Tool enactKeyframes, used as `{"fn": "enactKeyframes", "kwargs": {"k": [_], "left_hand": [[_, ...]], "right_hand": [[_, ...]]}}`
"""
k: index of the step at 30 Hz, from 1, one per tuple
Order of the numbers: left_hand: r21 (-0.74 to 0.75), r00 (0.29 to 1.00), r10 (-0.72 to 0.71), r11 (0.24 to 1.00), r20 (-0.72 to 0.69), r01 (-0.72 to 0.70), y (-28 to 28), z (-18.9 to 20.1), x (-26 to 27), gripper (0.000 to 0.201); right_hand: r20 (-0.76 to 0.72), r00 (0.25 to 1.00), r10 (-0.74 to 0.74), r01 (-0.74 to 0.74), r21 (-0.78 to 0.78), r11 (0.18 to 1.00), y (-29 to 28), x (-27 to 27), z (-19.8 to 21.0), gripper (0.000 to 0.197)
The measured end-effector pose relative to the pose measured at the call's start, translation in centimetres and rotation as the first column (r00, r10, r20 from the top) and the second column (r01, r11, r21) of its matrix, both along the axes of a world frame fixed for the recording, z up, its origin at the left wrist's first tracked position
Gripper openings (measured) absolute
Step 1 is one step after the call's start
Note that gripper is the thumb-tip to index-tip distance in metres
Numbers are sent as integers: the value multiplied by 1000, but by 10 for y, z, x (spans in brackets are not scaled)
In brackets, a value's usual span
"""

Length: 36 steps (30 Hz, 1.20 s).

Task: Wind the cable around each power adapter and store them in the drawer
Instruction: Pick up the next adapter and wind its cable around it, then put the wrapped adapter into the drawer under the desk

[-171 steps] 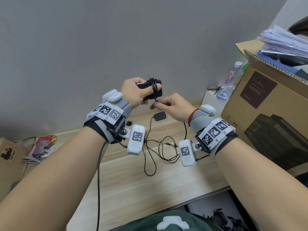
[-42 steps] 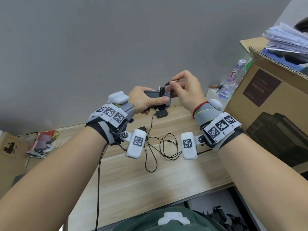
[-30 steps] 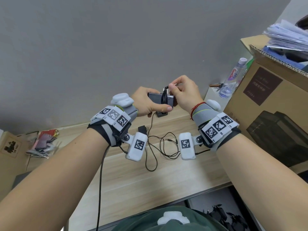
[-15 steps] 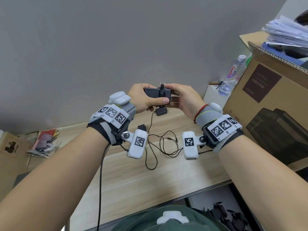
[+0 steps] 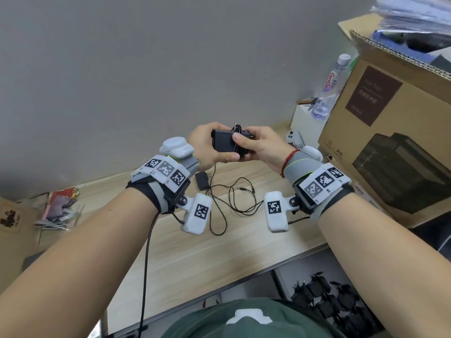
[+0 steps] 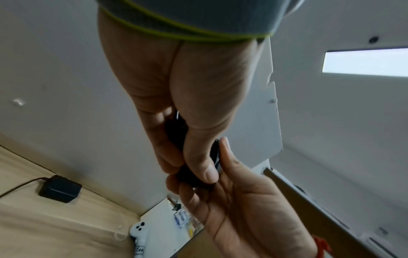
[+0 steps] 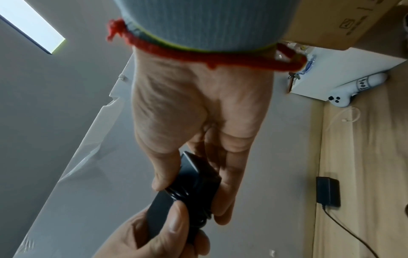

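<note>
A black power adapter [image 5: 223, 142] with its cable wound around the middle is held up in front of the wall, above the desk. My left hand [image 5: 207, 147] grips its left end, thumb underneath. My right hand [image 5: 258, 145] holds the right end, its thumb pressing on the wound cable [image 5: 236, 137]. The same adapter [image 7: 187, 183] shows between both hands in the right wrist view, and mostly hidden by fingers as the adapter [image 6: 176, 137] in the left wrist view. A second black adapter [image 5: 201, 181] lies on the wooden desk [image 5: 170, 252] with its loose cable [image 5: 234, 201] spread out.
A large cardboard box [image 5: 390, 132] with papers on top stands at the right. A water bottle [image 5: 329, 89] and a white controller [image 5: 294, 139] sit by a white box near it. An open drawer [image 5: 336, 303] with several black adapters is below the desk edge. Clutter [image 5: 58, 211] lies far left.
The right hand stopped winding, came down from above the adapter and now holds its right end with the thumb on the coil. Both hands sank slightly.
</note>
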<state>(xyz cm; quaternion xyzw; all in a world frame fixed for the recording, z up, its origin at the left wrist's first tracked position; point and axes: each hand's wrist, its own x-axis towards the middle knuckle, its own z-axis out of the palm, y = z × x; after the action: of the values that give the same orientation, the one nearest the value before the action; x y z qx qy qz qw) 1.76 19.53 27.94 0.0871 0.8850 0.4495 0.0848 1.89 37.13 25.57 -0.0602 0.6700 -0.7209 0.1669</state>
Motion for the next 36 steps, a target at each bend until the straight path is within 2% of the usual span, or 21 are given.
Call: {"fn": "enactKeyframes", "kwargs": {"k": [3,7,11,17,23,26,29,36], "left_hand": [[-40,1000,2,999,5,-2,10,-13,2,60],[50,997,-21,999,78,17,24,-30,9,59],[120,983,-75,991,168,55,37,-57,15,57],[36,952,-156,988,263,152,83,-120,34,63],[40,867,-223,972,446,230,133,-179,66,66],[74,815,-266,961,515,267,157,-204,84,70],[79,763,-301,946,571,314,180,-232,105,66],[53,651,-368,891,664,450,223,-293,147,65]], "right_hand": [[44,998,-36,38,-29,999,9,6,-17,34],[92,989,-118,122,-40,992,23,22,-41,43],[118,978,-173,173,17,985,46,38,-66,29],[259,927,-271,258,84,963,86,75,-122,42],[370,849,-378,341,163,926,132,126,-172,41],[363,840,-402,299,308,903,162,147,-187,37],[357,844,-401,222,448,866,199,171,-211,43],[461,698,-549,257,554,792,254,225,-284,52]]}}
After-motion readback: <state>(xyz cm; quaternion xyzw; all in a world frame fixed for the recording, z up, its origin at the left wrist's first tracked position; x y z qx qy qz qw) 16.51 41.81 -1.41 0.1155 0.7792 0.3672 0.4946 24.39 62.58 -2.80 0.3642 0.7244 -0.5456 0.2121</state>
